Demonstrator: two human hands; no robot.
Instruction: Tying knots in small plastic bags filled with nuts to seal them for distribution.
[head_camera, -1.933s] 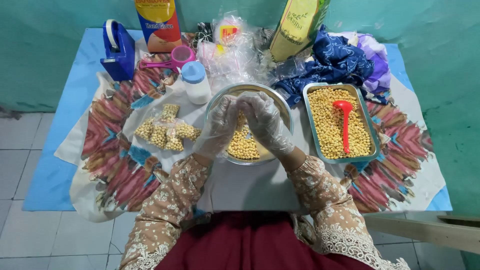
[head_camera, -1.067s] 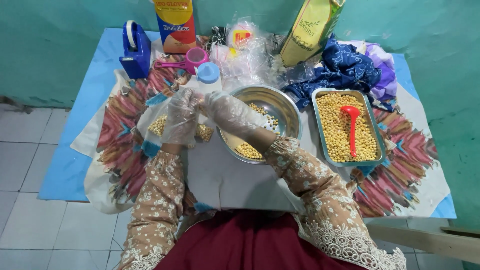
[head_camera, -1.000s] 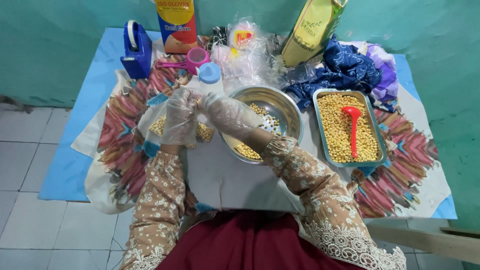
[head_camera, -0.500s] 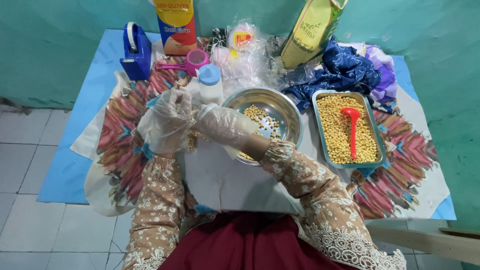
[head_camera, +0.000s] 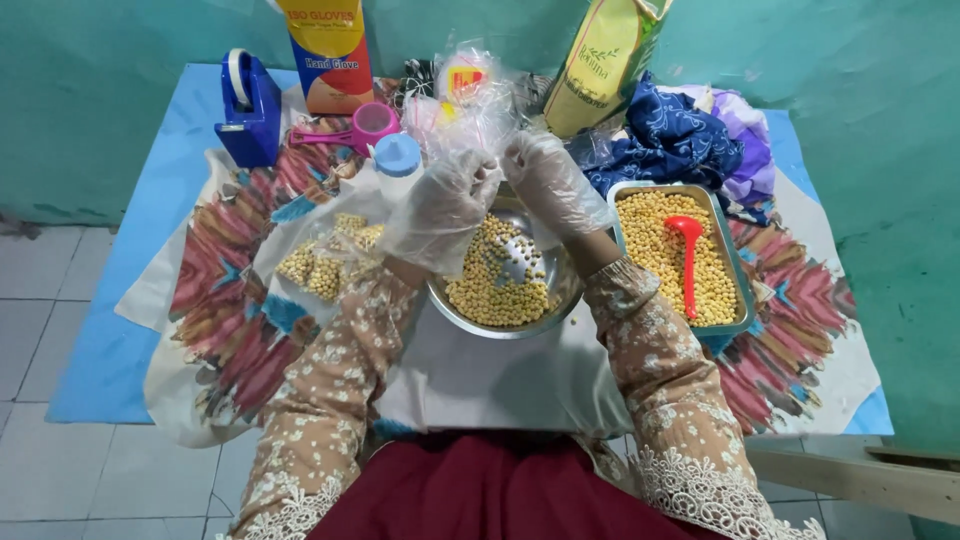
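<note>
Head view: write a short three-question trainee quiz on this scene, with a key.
1. True or false: the red scoop lies in the round metal bowl.
2. Which side of the bowl are the small filled bags on: left or right?
3. Both gloved hands, left and right, are above the ____ of the bowl.

Key: 1 false, it lies in the rectangular tray; 2 left; 3 far rim.

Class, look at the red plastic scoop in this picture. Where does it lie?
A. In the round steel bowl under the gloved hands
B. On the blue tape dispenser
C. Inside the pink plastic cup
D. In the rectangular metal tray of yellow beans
D: the red plastic scoop rests on the yellow beans in the rectangular metal tray, right of the round steel bowl.
</note>
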